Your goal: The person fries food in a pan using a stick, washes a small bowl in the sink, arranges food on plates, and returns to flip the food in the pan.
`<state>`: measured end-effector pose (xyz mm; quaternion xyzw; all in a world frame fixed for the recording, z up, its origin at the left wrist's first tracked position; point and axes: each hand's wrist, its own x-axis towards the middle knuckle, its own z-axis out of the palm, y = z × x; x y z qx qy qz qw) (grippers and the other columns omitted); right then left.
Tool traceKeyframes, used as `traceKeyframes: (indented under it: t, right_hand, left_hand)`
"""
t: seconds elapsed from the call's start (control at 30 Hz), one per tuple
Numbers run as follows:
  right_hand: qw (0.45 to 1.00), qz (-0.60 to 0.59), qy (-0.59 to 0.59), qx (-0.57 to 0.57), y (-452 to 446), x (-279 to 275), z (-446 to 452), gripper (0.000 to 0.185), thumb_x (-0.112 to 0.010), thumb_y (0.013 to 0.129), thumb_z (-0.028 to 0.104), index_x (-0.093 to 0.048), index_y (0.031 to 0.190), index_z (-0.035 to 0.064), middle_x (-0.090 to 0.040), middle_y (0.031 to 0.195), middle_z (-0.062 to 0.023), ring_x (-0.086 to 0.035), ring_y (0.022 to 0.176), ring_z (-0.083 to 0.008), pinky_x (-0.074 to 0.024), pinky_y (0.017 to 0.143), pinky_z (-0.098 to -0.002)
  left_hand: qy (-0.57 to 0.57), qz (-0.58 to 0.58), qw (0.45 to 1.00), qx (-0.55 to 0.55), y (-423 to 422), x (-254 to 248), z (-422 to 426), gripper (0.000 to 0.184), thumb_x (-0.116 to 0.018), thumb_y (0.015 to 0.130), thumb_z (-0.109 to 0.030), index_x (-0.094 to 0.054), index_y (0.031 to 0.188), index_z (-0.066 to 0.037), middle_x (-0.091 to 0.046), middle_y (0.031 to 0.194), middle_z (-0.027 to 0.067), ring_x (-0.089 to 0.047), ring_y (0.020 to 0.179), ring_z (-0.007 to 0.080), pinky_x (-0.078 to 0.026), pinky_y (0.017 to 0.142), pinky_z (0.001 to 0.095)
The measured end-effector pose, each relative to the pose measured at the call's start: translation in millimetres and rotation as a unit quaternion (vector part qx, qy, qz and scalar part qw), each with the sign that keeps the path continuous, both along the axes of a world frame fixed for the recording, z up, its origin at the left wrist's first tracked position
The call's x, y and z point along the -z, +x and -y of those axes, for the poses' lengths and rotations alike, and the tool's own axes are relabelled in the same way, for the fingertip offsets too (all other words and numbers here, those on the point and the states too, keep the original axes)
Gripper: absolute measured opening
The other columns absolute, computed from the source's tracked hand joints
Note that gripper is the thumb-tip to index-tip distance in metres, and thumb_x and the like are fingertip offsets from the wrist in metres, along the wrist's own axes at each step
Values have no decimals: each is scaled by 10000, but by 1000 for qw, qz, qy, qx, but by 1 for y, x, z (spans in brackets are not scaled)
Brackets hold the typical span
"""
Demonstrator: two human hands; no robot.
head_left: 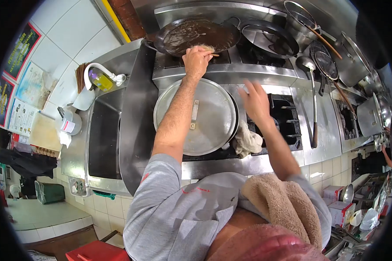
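Observation:
My left hand (197, 61) is closed over the near edge of a wide dark wok (183, 38) filled with dark liquid. A small pale, stringy-looking piece (204, 48) and a thin light-brown stick (214, 55) show at its fingertips. Below that forearm lies a large round metal lid (174, 100) with a flat handle. To the right of the lid, my right hand (255, 102) is raised over the stove, its fingers apart and slightly blurred, with nothing seen in it. A crumpled cloth (247, 141) sits beside the lid, under that hand.
A second black pan (270, 39) stands right of the wok. Further right are a long ladle (312, 100), strainers (325, 65) and metal pots (350, 56). On the left are a sink (104, 135), a white faucet (104, 69) and a yellow bottle (101, 81).

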<state>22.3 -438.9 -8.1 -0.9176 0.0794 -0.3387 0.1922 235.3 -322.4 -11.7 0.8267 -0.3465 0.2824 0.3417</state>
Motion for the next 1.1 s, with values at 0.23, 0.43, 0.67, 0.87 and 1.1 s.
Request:
traceKeyframes:
  t: [0.23,0.43,0.67,0.87,1.1]
  right_hand:
    - [970,-71,-222,-71,136,-35,-8,182,-507,816,169,-563,951,61,-597,845,-135,-604,777,-320,-485,663,-418]
    - [965,-176,-195,-3,145,-58,16,162,-472,811,111,-598,869,27,-638,811,-178,-638,785,-323,-523,665,-414]
    - [958,-228,-175,14,154,-78,65,171,-539,787,154,-630,914,82,-638,874,-170,-620,855,-332,-505,725,-433]
    - [939,-253,-233,-18,169,-75,101,187,-517,794,145,-620,935,77,-630,915,-167,-609,891,-334,-497,751,-435]
    - [925,-298,-234,5,197,-67,130,212,-493,810,162,-614,964,80,-619,967,-167,-596,939,-329,-486,783,-439]
  left_hand:
    - [37,0,998,52,7,-2,-9,269,-674,693,-102,-655,957,-152,-547,998,37,-486,972,255,-416,785,407]
    - [128,-14,989,67,14,-63,-84,499,-661,723,-67,-503,1196,-89,-522,1059,151,-501,999,311,-409,876,366]
    - [189,15,978,-85,18,-92,-221,493,-668,732,-150,-500,1188,-68,-519,1075,155,-498,1005,334,-417,867,385]
    - [231,-70,953,-183,5,-41,-282,495,-619,798,-279,-469,1223,-72,-469,1154,161,-454,1070,350,-409,874,419]
    - [231,-139,933,-238,2,-40,-256,604,-510,847,-446,-339,1319,-110,-374,1255,189,-391,1146,362,-377,908,481]
